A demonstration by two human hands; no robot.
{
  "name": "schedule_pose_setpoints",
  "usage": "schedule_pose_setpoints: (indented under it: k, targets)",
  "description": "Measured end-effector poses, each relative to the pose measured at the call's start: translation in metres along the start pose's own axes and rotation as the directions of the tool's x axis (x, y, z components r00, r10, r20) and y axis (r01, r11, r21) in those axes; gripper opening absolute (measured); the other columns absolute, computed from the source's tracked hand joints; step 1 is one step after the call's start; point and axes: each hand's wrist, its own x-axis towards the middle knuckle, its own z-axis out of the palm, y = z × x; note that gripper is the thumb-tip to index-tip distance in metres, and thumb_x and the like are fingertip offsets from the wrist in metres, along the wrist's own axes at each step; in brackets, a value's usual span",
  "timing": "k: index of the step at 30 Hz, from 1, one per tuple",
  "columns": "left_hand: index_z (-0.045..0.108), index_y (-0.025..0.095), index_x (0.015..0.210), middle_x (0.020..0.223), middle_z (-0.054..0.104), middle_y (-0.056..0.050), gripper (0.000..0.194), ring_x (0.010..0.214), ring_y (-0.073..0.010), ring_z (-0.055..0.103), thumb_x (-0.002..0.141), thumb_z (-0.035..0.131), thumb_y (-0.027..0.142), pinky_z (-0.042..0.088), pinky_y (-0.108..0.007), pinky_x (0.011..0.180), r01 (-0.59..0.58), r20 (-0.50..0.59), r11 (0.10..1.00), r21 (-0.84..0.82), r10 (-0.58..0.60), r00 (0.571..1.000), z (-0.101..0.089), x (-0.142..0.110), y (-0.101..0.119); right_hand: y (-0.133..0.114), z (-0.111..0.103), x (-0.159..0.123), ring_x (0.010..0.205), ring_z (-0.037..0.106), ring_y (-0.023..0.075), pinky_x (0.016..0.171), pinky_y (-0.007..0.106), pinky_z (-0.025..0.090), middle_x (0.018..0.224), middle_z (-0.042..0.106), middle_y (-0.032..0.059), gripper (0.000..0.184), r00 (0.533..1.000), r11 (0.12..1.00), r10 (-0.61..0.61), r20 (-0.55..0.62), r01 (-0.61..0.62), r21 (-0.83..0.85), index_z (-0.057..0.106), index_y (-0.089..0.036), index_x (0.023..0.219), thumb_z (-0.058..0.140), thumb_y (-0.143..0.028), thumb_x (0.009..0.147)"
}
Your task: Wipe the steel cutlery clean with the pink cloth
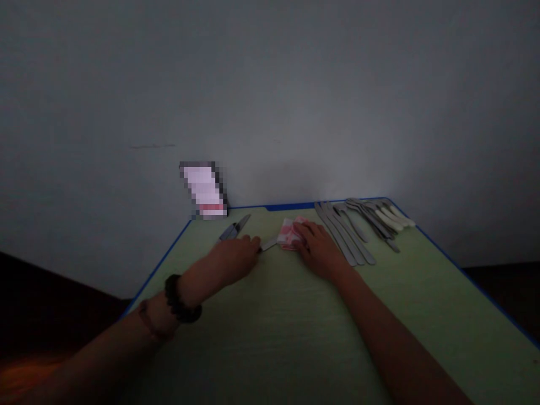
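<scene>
My left hand (236, 257) is closed on the handle end of a metal utensil (268, 244) that lies across the green table (278, 315). Its far end runs into a red-and-white cloth (288, 234). My right hand (318, 247) presses that cloth around the utensil, fingers closed on it. A dark bead bracelet (179, 301) circles my left wrist. The light is dim, so I cannot tell what kind of utensil it is.
A knife (235, 228) lies alone at the table's back left. Several knives, forks and spoons (358, 225) lie in a row at the back right. A blurred-out object (205, 190) leans on the grey wall. The table has a blue edge (472, 278).
</scene>
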Motion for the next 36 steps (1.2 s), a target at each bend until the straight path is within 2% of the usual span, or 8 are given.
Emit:
schedule_pose_setpoints:
  k: [5,11,17,22,27,30,33,36]
  targets:
    - [0.063,0.015,0.07,0.069,0.066,-0.013,0.016,0.057,-0.023,0.061,0.077,0.048,0.018,0.049,-0.039,0.061,0.068,0.093,0.99,0.123,-0.079,0.993,-0.002,-0.007,-0.001,0.0,0.0,0.0,0.119,0.045,0.0253,0.097,0.043,0.042,0.132,0.05,0.0121,0.045,1.0,1.0,0.001,0.005,-0.001,-0.013,0.046,-0.02,0.134,0.038,-0.037,0.094]
    - [0.068,0.011,0.078,0.079,0.071,-0.019,0.019,0.068,-0.0293,0.067,0.074,0.05,0.016,0.05,-0.037,0.058,0.088,0.253,0.947,0.309,-0.171,0.952,-0.006,-0.008,0.036,-0.001,0.0,0.001,0.119,0.045,0.0258,0.098,0.044,0.042,0.133,0.05,0.0124,0.046,1.0,1.0,0.009,0.005,-0.009,-0.016,0.047,-0.019,0.134,0.038,-0.038,0.094]
    - [0.069,0.007,0.078,0.078,0.071,-0.021,0.027,0.071,-0.0333,0.069,0.083,0.043,0.014,0.051,-0.041,0.06,0.021,0.208,0.907,0.421,-0.119,0.971,0.002,-0.004,0.036,0.001,0.001,0.0,0.12,0.044,0.0262,0.099,0.043,0.041,0.134,0.049,0.0128,0.046,1.0,1.0,0.007,0.017,-0.007,-0.026,0.048,-0.017,0.133,0.038,-0.038,0.094]
    - [0.062,0.004,0.099,0.083,0.07,-0.021,0.032,0.074,-0.0306,0.07,0.089,0.032,0.008,0.051,-0.036,0.059,0.015,0.147,0.902,0.432,-0.087,0.985,0.012,0.002,0.025,-0.002,0.0,0.0,0.119,0.044,0.0265,0.101,0.042,0.039,0.136,0.048,0.0128,0.047,1.0,0.999,0.021,0.0,-0.021,-0.038,0.044,-0.016,0.135,0.04,-0.035,0.092]
    - [0.054,0.005,0.11,0.079,0.069,-0.018,0.032,0.071,-0.0283,0.068,0.094,0.03,0.018,0.047,-0.034,0.059,0.073,0.087,0.956,0.284,-0.102,0.991,0.012,0.014,0.02,-0.006,0.001,0.001,0.114,0.047,0.0273,0.097,0.042,0.041,0.131,0.05,0.0158,0.05,0.996,0.991,0.088,-0.027,-0.091,-0.099,0.04,-0.014,0.138,0.04,-0.025,0.09]
    - [0.055,0.009,0.1,0.076,0.068,-0.015,0.026,0.067,-0.0259,0.066,0.091,0.041,0.029,0.045,-0.032,0.06,0.159,0.127,0.987,0.037,-0.162,0.979,0.009,0.021,0.01,-0.008,0.001,0.001,0.112,0.047,0.027,0.094,0.042,0.042,0.128,0.051,0.0151,0.046,0.995,0.989,0.092,-0.024,-0.094,-0.111,0.044,-0.018,0.135,0.037,-0.024,0.091]
    - [0.053,0.014,0.085,0.071,0.065,-0.01,0.017,0.062,-0.0227,0.063,0.088,0.046,0.03,0.044,-0.031,0.059,0.23,0.106,0.94,-0.251,-0.209,0.972,0.011,0.025,0.004,-0.011,-0.001,-0.001,0.111,0.048,0.0267,0.092,0.041,0.043,0.125,0.052,0.0145,0.043,0.997,0.993,0.079,-0.023,-0.081,-0.082,0.048,-0.021,0.132,0.037,-0.033,0.092]
    - [0.048,0.019,0.085,0.065,0.061,-0.003,0.022,0.054,-0.0178,0.061,0.093,0.033,0.033,0.045,-0.027,0.053,0.235,0.08,0.865,-0.443,-0.223,0.972,0.02,0.022,0.014,-0.012,0.0,-0.001,0.112,0.048,0.029,0.092,0.042,0.044,0.124,0.05,0.0159,0.057,0.995,0.994,0.094,-0.037,-0.096,-0.051,0.045,-0.02,0.133,0.047,-0.05,0.085]
